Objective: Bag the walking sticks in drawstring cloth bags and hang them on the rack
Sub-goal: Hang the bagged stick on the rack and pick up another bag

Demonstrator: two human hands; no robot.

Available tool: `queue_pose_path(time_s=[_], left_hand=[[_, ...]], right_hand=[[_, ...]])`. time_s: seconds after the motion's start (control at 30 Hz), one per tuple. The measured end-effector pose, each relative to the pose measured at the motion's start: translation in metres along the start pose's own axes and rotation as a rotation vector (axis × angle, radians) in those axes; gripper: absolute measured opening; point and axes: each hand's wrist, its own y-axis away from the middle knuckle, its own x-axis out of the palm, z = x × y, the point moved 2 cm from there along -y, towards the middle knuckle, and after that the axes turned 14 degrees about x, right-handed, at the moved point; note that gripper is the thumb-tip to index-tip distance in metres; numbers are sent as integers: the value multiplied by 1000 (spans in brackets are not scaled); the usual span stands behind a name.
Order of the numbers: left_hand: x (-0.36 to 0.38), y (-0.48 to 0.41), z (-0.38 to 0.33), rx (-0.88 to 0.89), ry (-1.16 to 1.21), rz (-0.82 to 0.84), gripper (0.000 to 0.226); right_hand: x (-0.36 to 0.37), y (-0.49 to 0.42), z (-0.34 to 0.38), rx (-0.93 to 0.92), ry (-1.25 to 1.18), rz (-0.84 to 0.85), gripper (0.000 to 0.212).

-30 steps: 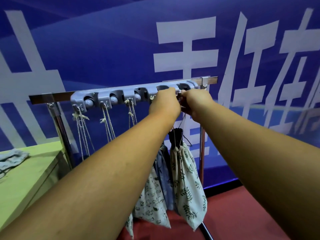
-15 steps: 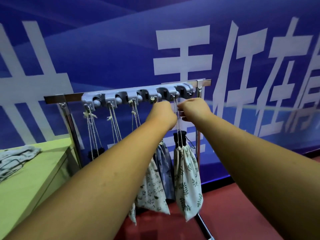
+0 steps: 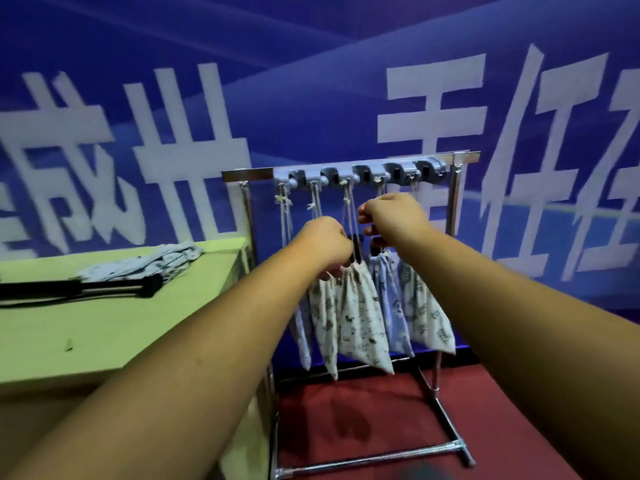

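Dropped back from the hooks (image 3: 332, 176) of the rack (image 3: 247, 174) at 12 o'clock, hanging step seemingly done. Table (image 3: 104, 334) at 9 o'clock; filled bags (image 3: 360, 317) dangling under the hooks. Next, likely a reach for the walking stick (image 3: 52, 289) and spare bags (image 3: 145, 261) on that table. Left hand (image 3: 323, 244), right hand (image 3: 393, 216) curled near cords (image 3: 348, 216); grip impossible to tell.
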Motion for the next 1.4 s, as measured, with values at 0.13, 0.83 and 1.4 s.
queue_pose_path(time_s=[0.13, 0.83, 1.4], left_hand=[[-27, 51, 42, -97, 40, -7, 22], [-148, 151, 239, -360, 107, -309, 16], [-166, 15, 344, -338, -337, -44, 48]], right_hand=[[51, 24, -10, 11, 38, 86, 15], [279, 58, -40, -40, 232, 512, 22], [387, -51, -69, -7, 255, 185, 25]])
